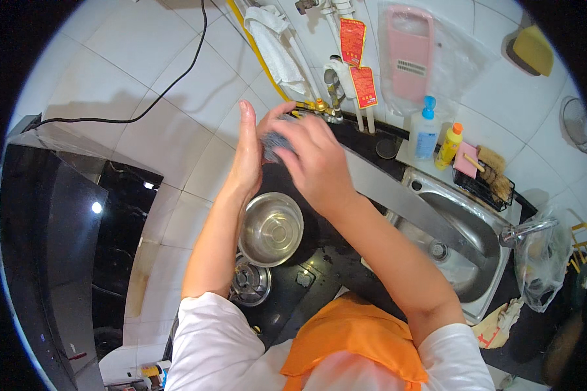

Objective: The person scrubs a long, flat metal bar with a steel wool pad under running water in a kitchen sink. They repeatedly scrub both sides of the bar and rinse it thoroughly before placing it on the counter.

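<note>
My right hand [318,161] is closed around a grey scrubbing pad [275,142], which looks like steel wool and is blurred. Facing it, my left hand [248,146] has its thumb raised and its fingers partly hidden behind the pad. A long flat metal strip [396,188] slants from behind my right hand down across the sink. Its upper end is hidden, so I cannot tell whether my left hand holds it. Below my hands a stainless steel bowl [274,229] stands on the black countertop [318,278], beside a gas burner [251,284].
The stainless steel sink [491,244] with its faucet [528,230] lies to the right. Behind it stand a clear bottle [424,134], a yellow bottle [448,147] and a wire basket [484,188] of brushes. Pipes [333,88] run up the tiled wall. A black range hood [54,234] is at left.
</note>
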A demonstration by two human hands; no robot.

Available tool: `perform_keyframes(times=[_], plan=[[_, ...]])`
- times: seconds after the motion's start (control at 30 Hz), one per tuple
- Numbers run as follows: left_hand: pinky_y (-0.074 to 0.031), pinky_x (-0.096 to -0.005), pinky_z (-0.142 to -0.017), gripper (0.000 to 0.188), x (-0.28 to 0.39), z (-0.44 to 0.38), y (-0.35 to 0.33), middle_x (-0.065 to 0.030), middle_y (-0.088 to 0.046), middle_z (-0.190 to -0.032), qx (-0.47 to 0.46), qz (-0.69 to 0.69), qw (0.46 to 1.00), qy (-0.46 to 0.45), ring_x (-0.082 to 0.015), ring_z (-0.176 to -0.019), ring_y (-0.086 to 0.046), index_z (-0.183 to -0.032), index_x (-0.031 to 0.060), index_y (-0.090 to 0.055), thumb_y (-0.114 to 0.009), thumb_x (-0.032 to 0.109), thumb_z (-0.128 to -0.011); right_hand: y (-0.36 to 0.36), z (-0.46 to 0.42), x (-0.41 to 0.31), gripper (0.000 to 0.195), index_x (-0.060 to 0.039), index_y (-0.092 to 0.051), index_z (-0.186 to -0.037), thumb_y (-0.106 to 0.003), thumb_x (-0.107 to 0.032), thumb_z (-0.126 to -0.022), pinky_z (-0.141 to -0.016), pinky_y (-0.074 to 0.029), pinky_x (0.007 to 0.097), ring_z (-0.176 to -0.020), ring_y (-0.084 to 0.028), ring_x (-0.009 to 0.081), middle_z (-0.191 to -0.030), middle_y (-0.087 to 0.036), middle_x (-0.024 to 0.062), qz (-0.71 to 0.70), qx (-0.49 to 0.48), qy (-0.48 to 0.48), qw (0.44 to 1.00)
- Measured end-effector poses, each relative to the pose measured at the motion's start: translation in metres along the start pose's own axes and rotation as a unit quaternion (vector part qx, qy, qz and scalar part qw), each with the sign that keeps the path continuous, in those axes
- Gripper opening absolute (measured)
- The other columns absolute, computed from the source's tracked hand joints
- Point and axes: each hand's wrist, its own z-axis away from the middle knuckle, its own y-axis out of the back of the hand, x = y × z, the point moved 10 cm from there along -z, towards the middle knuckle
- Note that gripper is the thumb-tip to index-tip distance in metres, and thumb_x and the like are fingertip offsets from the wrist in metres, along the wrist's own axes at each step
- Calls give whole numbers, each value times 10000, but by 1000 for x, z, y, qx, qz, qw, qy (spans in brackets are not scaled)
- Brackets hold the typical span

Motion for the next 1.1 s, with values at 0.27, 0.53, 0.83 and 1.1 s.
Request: perform_keyframes(times=[0.27,0.53,0.83,1.1], plan=[[-322,-251,-667,962,2,1,-5,0,-636,-1165,14,45,999,-4,-81,-874,-497,-1388,131,-570,-104,827,-917,0,-25,-11,355,-22,-620,-1052,-742,26,-722,-824,-484,441,-949,-564,343,-958,-552,145,-24,-5,34,999],[-349,-176,-645,909,1,2,1,-5,-617,-1040,37,-35,999,-5,-66,-860,-537,-1367,110,-594,-88,753,-971,31,9,9,269,-14,-622,-1036,-691,7,-777,-823,-485,437,-964,-577,342,-1003,-581,152,7,42,-67,997],[-451,-213,-717,874,0,-4,0,-24,-650,-1050,37,-41,998,-22,-99,-947,-599,-1365,88,-574,-109,725,-989,22,-14,12,366,-1,-632,-1149,-683,40,-788,-784,-486,438,-895,-576,344,-955,-563,153,28,28,-64,997],[-426,-217,-693,855,-11,0,7,-12,-649,-1078,53,2,999,10,-82,-899,-571,-1340,95,-600,-120,714,-996,3,-37,-7,228,9,-677,-1011,-732,15,-789,-766,-515,384,-900,-612,312,-944,-593,130,48,29,32,998]])
